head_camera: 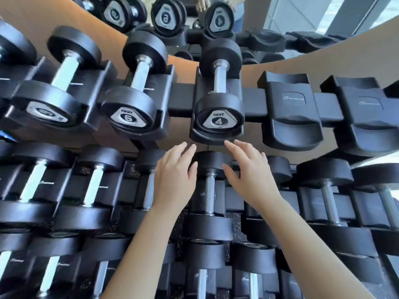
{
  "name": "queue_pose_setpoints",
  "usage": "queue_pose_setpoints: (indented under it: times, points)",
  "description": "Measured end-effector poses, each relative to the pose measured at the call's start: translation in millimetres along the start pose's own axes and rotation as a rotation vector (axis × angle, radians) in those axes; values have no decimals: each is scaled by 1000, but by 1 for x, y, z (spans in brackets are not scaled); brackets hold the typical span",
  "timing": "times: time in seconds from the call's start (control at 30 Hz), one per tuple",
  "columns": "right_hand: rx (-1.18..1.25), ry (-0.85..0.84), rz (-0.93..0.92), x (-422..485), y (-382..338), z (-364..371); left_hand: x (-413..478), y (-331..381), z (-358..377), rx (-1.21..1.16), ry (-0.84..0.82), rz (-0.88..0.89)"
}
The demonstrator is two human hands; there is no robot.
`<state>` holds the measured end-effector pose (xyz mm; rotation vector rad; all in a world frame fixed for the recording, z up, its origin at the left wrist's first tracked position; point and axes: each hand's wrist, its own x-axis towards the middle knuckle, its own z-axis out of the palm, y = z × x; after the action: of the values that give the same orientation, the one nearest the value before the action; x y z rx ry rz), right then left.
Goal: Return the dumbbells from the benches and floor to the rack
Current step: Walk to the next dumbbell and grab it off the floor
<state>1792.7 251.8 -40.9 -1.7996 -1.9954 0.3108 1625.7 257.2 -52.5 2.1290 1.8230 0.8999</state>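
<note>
Both hands free at the rack, and the 4 is home in its cradle.

Our left hand (172,178) and right hand (248,175) hover open, fingers straight, apart from each other and gripping nothing, just beneath the dumbbell marked 4 (219,100). It lies seated on the top tier of the rack (181,100), beside the dumbbell marked 6 (131,104). We judge this as the end of a placing step. Two empty cradles (291,108) wait toward the right end of that tier, so next we'd need to fetch another dumbbell from a bench or the floor and match it to a free slot.
</note>
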Motion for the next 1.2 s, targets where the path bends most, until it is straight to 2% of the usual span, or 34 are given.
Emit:
queue_pose_setpoints:
  times: [0.23, 0.63, 1.2]
  points:
    - [-79, -73, -177, -48, -7, -1, -78, 21, -4, 181, 74, -98]
    - [-53, -222, -532, -154, -3, -15, -229, 83, -21, 395, 169, -458]
    - [79, -470, -1103, -300, -91, -2, -424, 134, -79, 625, 406, -964]
